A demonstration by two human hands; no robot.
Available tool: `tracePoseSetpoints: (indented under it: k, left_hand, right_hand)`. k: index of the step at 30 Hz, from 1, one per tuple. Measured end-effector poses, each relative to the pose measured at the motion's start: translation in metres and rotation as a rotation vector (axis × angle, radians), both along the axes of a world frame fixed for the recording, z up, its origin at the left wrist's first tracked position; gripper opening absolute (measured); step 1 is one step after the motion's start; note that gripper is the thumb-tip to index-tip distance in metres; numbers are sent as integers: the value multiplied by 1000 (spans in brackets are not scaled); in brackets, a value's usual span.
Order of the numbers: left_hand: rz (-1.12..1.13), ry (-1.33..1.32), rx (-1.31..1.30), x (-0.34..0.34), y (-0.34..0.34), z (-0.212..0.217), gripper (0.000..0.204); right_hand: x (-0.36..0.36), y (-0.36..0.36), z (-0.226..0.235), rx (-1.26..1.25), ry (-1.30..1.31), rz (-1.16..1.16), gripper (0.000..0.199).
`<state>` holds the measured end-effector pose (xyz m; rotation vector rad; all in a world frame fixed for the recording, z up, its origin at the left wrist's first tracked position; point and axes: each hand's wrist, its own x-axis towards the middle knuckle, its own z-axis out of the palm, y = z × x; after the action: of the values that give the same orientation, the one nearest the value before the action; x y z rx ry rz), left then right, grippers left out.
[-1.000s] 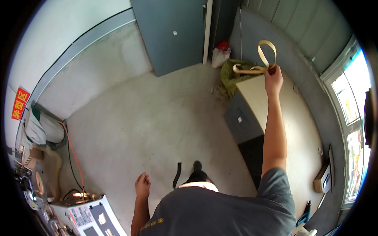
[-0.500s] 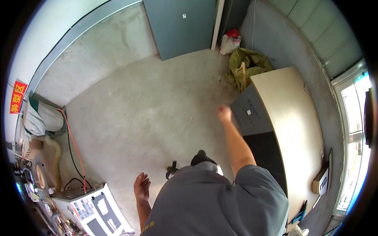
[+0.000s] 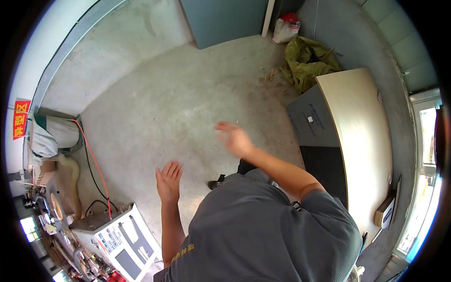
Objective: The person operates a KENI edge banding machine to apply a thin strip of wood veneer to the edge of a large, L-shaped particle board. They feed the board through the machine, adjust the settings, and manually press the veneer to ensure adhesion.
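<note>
My left hand (image 3: 169,181) hangs over the concrete floor (image 3: 155,113) with its fingers stretched out, and nothing is in it. In front of my body, my right hand (image 3: 235,140) is a little smeared by motion. Its fingers are apart and it too holds nothing. Neither hand touches anything. Closest to my right arm stands a large cabinet-like block with a pale wooden top (image 3: 359,131) and a dark grey side. A crumpled olive-green sack (image 3: 307,61) lies on the floor past its far end.
A white bag with a red top (image 3: 286,29) leans in the far right corner, beside a blue-grey panel (image 3: 228,21). Small wood scraps (image 3: 269,76) lie near the sack. At left stand a white machine (image 3: 127,244), an orange cable (image 3: 96,164) and a pale hose (image 3: 74,183).
My right hand has swung left, away from the block, and opened. My left hand has risen slightly, fingers straightened. A tan stick seen against the green sack no longer shows there.
</note>
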<state>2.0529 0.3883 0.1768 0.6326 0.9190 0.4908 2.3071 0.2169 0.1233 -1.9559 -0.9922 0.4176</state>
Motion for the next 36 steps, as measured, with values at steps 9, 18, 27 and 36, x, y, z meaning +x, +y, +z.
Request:
tracePoseSetpoints:
  k: [9,18,27,36]
  left_hand:
    - [-28,-374,-38,146,-17,83,95]
    - [205,-885,122,93,-32,149,99]
    - [569,-389,748,-47,-74,115,87]
    - [700,-62,980,-244,-117,134,82]
  right_hand:
    - [25,187,64,132,-191,637,70]
    - [36,222,90,364,1070,780,60]
    - [-188,184,178,515,214,1051,25]
    - [-396,178,187,89,930,1620,39]
